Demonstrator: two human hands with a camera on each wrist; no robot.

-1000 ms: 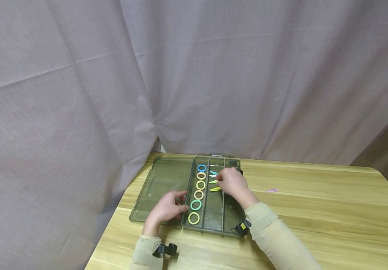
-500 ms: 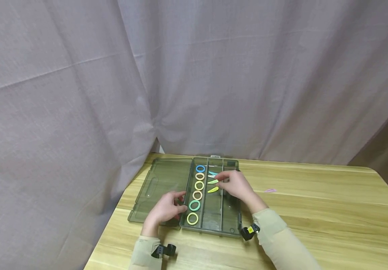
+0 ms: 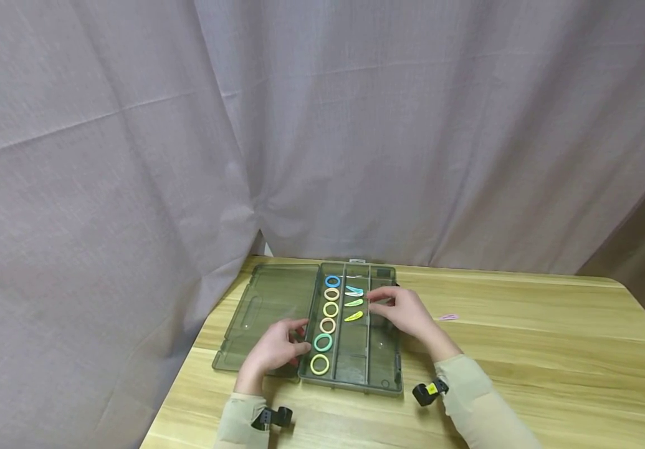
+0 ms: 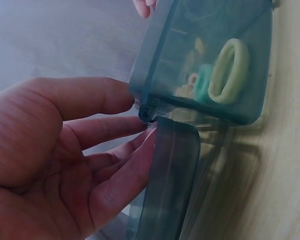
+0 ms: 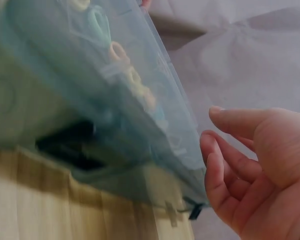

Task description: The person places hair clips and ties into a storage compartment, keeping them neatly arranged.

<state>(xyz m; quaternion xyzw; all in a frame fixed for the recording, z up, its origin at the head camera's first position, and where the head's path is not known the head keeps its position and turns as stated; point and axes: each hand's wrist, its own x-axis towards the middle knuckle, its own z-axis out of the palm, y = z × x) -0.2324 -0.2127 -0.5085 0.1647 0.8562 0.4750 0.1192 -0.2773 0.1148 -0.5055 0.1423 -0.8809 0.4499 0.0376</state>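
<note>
A translucent grey-green organizer box (image 3: 351,369) lies open on the table, its lid (image 3: 275,280) folded out to the left. My left hand (image 3: 275,344) rests at the hinge side; in the left wrist view the thumb touches the box wall and other fingers (image 4: 122,182) touch the lid. My right hand (image 3: 409,310) hovers over the right compartment, thumb and index finger apart, holding nothing. Beside its fingertips, the middle compartment holds several snap hair clips: a blue one (image 3: 355,290), a white one (image 3: 354,294), a light green one (image 3: 354,303) and a yellow one (image 3: 354,316).
A column of several coloured rings, such as a green ring (image 3: 323,342), fills the left compartment. A pink hair clip (image 3: 449,317) lies on the wooden table (image 3: 530,349) to the right. A grey curtain (image 3: 350,156) hangs behind the table.
My right hand has let go of a hair clip in the middle compartment and drawn back to the right, uncovering the clips. My left hand has stayed at the hinge.
</note>
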